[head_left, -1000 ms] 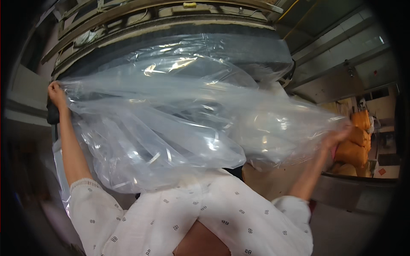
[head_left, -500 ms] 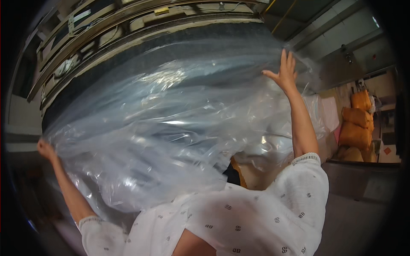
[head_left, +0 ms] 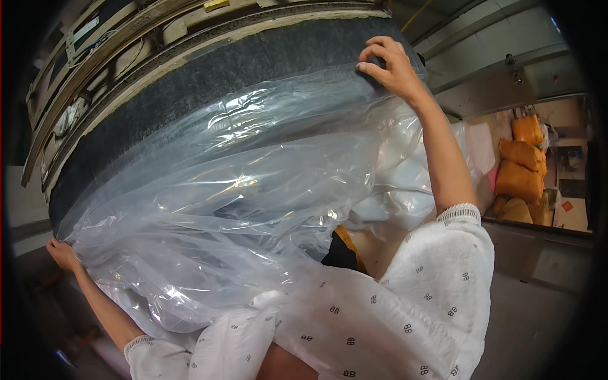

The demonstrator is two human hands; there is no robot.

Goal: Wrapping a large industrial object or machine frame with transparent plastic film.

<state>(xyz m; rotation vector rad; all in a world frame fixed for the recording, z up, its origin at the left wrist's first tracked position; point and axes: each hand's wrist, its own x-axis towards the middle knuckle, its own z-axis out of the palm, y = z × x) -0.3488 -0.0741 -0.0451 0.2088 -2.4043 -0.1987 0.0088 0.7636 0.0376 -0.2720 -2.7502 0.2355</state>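
A large clear plastic sheet [head_left: 253, 171] lies rumpled over a dark grey work surface [head_left: 253, 60] in front of me. At the far left, my left hand [head_left: 62, 253] is closed on the sheet's gathered edge, by the surface's left corner. My right hand [head_left: 389, 66] hovers near the far right corner of the surface, above the sheet's far edge. Its fingers are curled, with a gap to the thumb and no film visible between them. Nearer to me, the sheet bunches in loose folds against my white patterned top.
Along the far side runs a long rail [head_left: 253, 28] with cables and parts behind it. Milky-white plastic [head_left: 405, 180] is heaped under my right forearm. Orange bundles [head_left: 519, 177] are stacked farther right, beside a pink-white panel [head_left: 479, 149].
The raised, billowing sheet has settled lower, baring more of the dark surface. My right hand has moved left and away from me, its spread fingers now curled. My left hand has come down slightly.
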